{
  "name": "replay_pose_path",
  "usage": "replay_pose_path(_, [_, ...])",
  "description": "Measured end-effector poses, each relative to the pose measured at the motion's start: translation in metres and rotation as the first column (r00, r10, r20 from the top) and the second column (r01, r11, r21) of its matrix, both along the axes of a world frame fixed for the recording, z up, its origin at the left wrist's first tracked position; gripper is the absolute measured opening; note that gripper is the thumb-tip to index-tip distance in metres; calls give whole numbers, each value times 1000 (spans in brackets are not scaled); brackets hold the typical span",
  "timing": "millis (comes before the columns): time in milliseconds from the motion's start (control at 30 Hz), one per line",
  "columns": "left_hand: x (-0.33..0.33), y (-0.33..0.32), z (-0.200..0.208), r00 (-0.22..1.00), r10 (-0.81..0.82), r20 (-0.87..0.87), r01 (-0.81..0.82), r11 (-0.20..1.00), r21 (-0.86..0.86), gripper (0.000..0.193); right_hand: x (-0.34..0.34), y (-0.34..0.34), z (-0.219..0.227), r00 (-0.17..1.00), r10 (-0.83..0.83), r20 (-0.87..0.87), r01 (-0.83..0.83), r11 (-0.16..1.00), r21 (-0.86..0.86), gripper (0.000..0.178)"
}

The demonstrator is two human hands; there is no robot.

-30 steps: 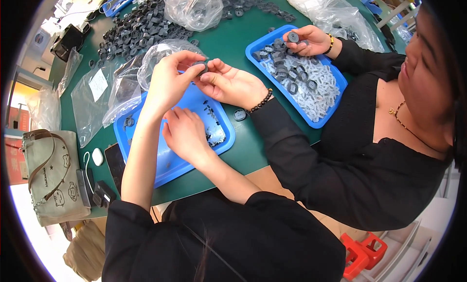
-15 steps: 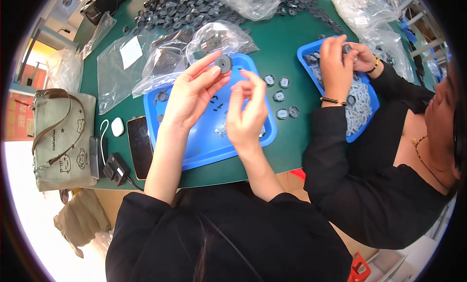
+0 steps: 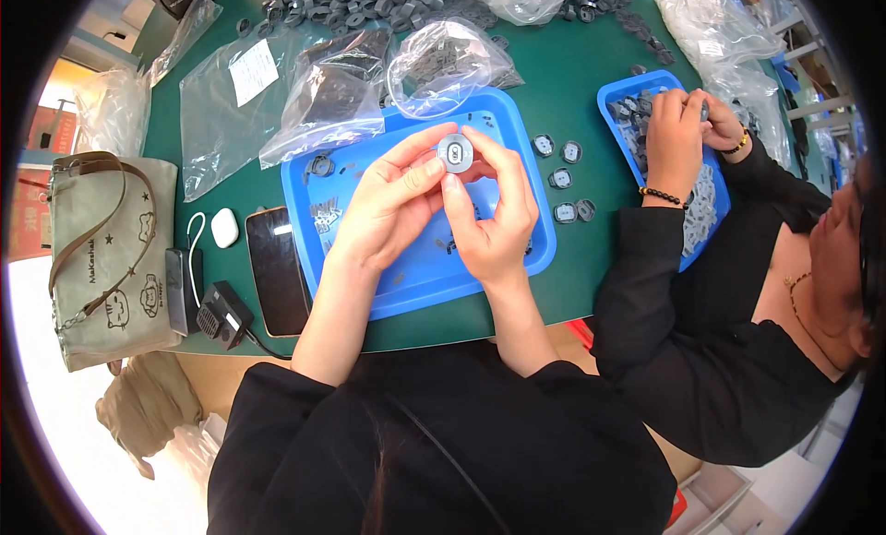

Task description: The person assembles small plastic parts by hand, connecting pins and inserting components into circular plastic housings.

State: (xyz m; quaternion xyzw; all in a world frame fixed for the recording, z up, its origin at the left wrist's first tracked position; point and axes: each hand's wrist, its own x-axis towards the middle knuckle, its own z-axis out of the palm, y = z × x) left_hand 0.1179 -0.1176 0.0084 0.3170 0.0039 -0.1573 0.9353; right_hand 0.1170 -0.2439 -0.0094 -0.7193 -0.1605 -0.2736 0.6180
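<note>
A small round grey plastic part [image 3: 455, 153] with an oval slot in its face is pinched between my two hands, above the blue tray [image 3: 388, 303]. My left hand [image 3: 392, 203] grips its left side with thumb and fingers. From the right, the thumb and fingers of my right hand [image 3: 498, 212] close on the same part. Inside the tray lie small dark pieces and a cluster of pale grey clips [image 3: 325, 215]. To the right of the tray, several round grey parts [image 3: 562, 178] rest on the green table.
A co-worker's hands [image 3: 678, 134] work over a second blue tray [image 3: 685, 258] at the right. Clear plastic bags [image 3: 323, 111] and a heap of grey rings [image 3: 369, 5] lie beyond my tray. A phone [image 3: 275, 272], a black adapter [image 3: 224, 314] and a canvas bag [image 3: 111, 258] are at left.
My right hand has come up and closed on the grey part, which my left hand alone held before. The part has turned, and its slotted face now shows.
</note>
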Motion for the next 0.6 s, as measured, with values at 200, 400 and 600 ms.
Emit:
replay_pose_path(200, [-5, 4, -6, 995, 72, 75, -84, 981, 174, 26, -2, -3, -3, 948, 217, -231, -141, 942, 304, 13])
replay_pose_path(400, [-6, 2, -7, 998, 58, 37, -64, 977, 206, 25, -3, -4, 2, 910, 289, -296, -162, 908, 387, 16])
replay_pose_path(600, [-6, 5, -11, 995, 54, 87, -77, 957, 280, 26, -4, -4, -3, 928, 213, -305, -109, 939, 326, 21])
